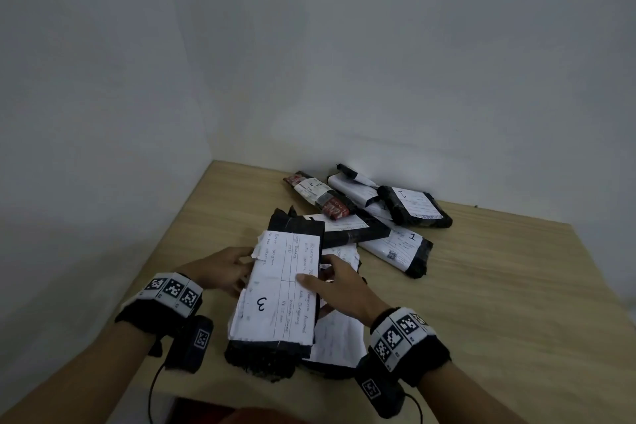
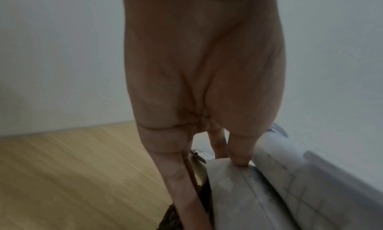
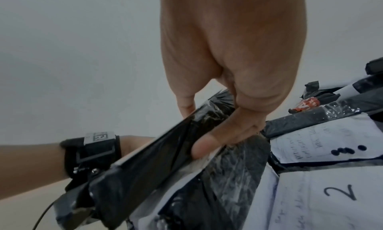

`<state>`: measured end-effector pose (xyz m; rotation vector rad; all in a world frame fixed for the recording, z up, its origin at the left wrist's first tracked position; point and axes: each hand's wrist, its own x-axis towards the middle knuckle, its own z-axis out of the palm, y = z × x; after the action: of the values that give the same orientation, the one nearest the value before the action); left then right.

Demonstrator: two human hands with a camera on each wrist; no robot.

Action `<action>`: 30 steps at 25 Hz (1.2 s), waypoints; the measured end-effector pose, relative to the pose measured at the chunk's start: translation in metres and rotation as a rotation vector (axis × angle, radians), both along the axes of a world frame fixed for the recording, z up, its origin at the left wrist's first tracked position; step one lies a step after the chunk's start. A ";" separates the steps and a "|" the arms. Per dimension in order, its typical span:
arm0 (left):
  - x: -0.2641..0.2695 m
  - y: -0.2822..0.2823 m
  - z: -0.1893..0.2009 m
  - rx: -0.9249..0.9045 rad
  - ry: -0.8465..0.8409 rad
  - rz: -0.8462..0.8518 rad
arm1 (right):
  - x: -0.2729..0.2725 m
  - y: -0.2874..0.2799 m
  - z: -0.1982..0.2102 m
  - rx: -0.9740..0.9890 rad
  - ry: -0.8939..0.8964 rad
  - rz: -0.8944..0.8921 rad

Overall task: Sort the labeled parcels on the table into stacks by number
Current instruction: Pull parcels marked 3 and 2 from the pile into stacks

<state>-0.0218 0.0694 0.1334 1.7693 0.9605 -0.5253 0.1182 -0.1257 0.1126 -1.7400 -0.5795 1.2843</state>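
Two hands on one parcel: left hand and right hand each have their grip clamped on the edges of the parcel marked 3, held above the near part of the wooden surface. One parcel marked 2 lies right under it. Further back I count about five more, two showing a 1 and one a 3.

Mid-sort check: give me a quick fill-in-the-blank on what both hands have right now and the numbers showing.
1. Both hands hold one black-wrapped parcel with a white paper label bearing the number ___.
2. The right hand has its ___ lying on top of that label.
3. The left hand grips the parcel's ___ edge.
4. In the right wrist view, the white-labelled parcel underneath reads ___.

Missing words: 3; thumb; left; 2
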 end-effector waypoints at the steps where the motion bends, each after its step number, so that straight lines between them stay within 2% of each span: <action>1: -0.002 -0.002 -0.001 -0.012 -0.020 0.040 | 0.001 -0.001 -0.001 0.005 -0.010 0.015; 5: -0.012 -0.002 0.003 -0.029 -0.017 0.182 | 0.000 0.004 0.000 0.003 0.012 0.046; 9: -0.010 -0.001 0.011 0.046 0.004 0.209 | -0.001 0.003 0.001 -0.026 -0.054 0.135; 12: 0.006 -0.010 0.020 0.159 -0.105 0.184 | 0.009 -0.007 -0.004 -0.057 -0.018 0.014; 14: 0.012 -0.012 0.020 0.185 -0.145 0.095 | 0.018 -0.014 -0.013 -0.094 -0.036 -0.092; 16: 0.016 -0.011 0.012 0.162 -0.120 -0.027 | 0.025 -0.021 -0.021 -0.134 -0.123 -0.085; 18: 0.018 -0.013 0.003 0.115 -0.095 -0.109 | 0.030 -0.028 -0.028 -0.160 -0.271 0.056; 21: 0.019 -0.011 0.001 0.107 -0.095 -0.135 | 0.029 -0.039 -0.052 -0.248 -0.665 0.455; 23: 0.018 -0.007 0.004 0.127 -0.083 -0.158 | 0.024 -0.045 -0.066 -0.266 -0.814 0.618; 30: 0.009 0.007 0.018 0.163 -0.046 -0.229 | 0.014 -0.049 -0.078 -0.253 -0.995 0.740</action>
<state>-0.0124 0.0762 0.1510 2.0435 0.7916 -0.5606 0.1322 -0.1742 0.0341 -2.4619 -1.8155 0.8563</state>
